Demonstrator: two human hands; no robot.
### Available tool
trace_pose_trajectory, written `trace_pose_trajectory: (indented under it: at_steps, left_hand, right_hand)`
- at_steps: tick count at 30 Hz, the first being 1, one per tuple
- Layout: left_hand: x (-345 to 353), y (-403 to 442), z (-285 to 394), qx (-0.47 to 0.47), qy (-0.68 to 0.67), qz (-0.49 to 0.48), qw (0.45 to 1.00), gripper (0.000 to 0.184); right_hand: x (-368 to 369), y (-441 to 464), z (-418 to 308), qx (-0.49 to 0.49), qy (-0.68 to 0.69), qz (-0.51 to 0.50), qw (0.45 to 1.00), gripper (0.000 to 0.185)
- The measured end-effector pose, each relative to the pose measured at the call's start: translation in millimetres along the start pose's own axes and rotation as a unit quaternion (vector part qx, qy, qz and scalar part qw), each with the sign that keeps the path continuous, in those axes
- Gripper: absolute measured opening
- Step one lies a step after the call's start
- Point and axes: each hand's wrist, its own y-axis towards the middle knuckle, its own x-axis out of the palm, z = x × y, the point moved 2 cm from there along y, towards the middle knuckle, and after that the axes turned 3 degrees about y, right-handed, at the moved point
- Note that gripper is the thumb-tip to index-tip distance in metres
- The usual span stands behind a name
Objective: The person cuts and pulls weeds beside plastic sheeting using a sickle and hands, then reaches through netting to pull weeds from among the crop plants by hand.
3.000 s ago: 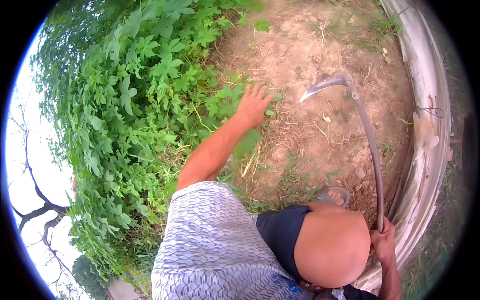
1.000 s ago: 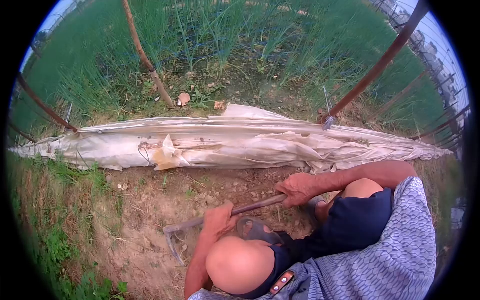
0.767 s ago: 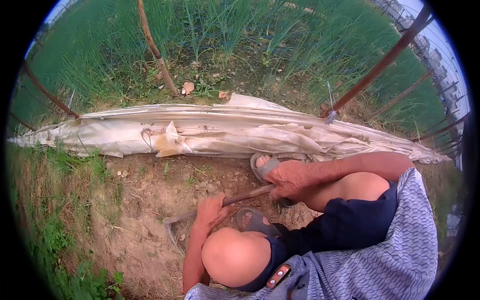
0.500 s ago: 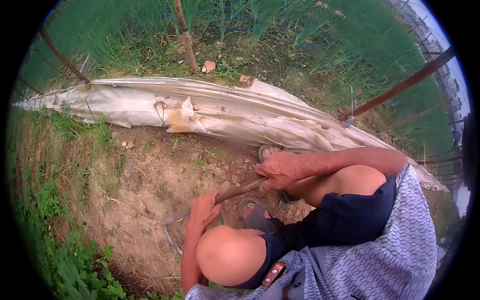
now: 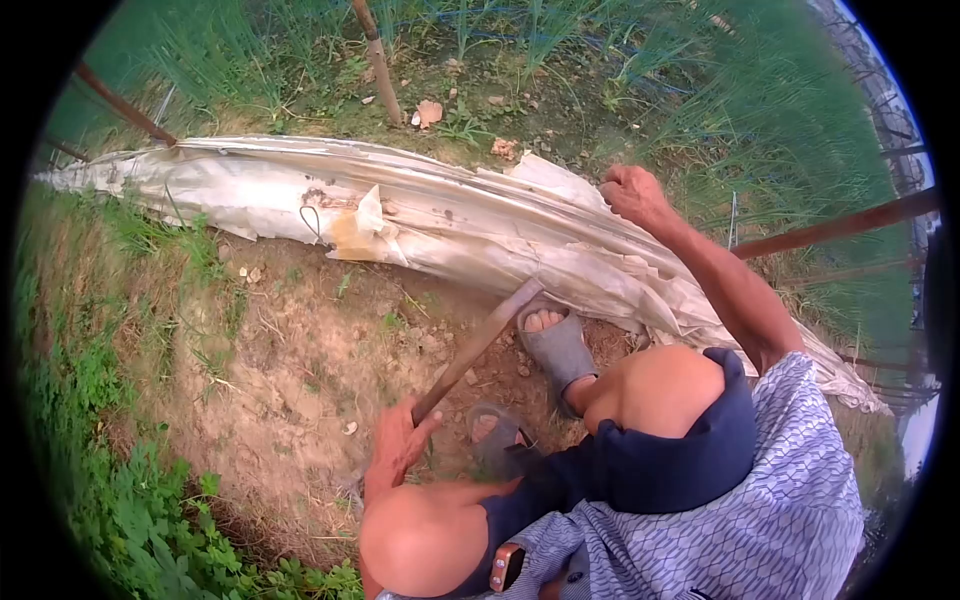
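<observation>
My left hand (image 5: 398, 437) is closed around the wooden handle (image 5: 478, 352) of a sickle, which slants up to the right with its free end near the plastic sheet. The sickle's blade is mostly hidden behind my left forearm and knee. With the arm stretched out, my right hand (image 5: 632, 192) is at the far edge of the rolled, pale plastic sheet (image 5: 450, 215), beside a raised flap. Its fingers are curled, and whether anything small is between them I cannot make out.
Beyond the sheet stand a wooden stake (image 5: 378, 65), a brown pole (image 5: 840, 225) and tall green plants (image 5: 770, 120). Leafy plants (image 5: 130, 510) grow at the lower left beside dry soil (image 5: 270, 370). My sandalled feet (image 5: 555, 345) are near the sheet.
My right hand has let go of the handle and moved up and right to the sheet's far edge. The handle has tilted more steeply, still in my left hand. The view has turned slightly.
</observation>
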Motion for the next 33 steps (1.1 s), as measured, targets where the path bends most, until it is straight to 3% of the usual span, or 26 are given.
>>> trace_pose_trajectory:
  at_steps: [4,6,9,15,17,19,21,25,27,29,33]
  left_hand:
    - [10.9,5.2,-1.1,-0.011,-0.056,-0.043,0.997,0.032]
    - [10.6,8.4,6.7,-0.025,-0.047,-0.066,0.996,0.031]
    - [14.3,5.6,19.0,-0.053,-0.147,-0.075,0.985,0.029]
    - [6.1,-32.8,40.5,-0.156,-0.286,-0.143,0.935,0.018]
    - [-2.9,-54.4,53.0,-0.208,-0.368,-0.143,0.895,0.017]
    - [-27.0,-68.4,84.1,-0.248,-0.431,-0.151,0.854,0.017]
    - [-50.2,-76.0,115.5,-0.278,-0.469,-0.158,0.824,0.018]
    - [-95.7,-68.2,136.2,-0.266,-0.361,-0.021,0.893,0.019]
    - [-107.9,-53.4,142.6,-0.239,-0.336,-0.011,0.911,0.016]
    - [-110.2,-38.5,145.6,-0.223,-0.305,-0.041,0.925,0.015]
    - [-108.4,-16.7,151.2,-0.231,-0.319,-0.075,0.916,0.018]
  right_hand:
    - [20.9,46.3,36.8,-0.022,-0.015,0.019,0.999,0.024]
    - [39.9,76.1,47.9,-0.112,-0.020,0.051,0.992,0.020]
    - [62.6,112.7,55.2,-0.190,-0.077,0.055,0.977,0.018]
    - [73.9,132.2,46.0,-0.183,-0.069,-0.031,0.980,0.016]
    - [78.2,129.5,45.4,-0.170,-0.076,-0.066,0.980,0.016]
    - [82.6,136.4,51.9,-0.148,-0.046,-0.001,0.988,0.014]
    - [89.0,153.7,56.8,-0.153,-0.080,-0.026,0.985,0.016]
    - [83.2,158.0,43.7,-0.180,-0.179,-0.079,0.964,0.018]
    - [81.9,165.7,41.3,-0.179,-0.181,-0.078,0.964,0.020]
    - [81.0,172.2,42.3,-0.088,-0.130,-0.145,0.977,0.023]
    - [72.3,167.1,34.6,-0.015,-0.081,-0.161,0.984,0.026]
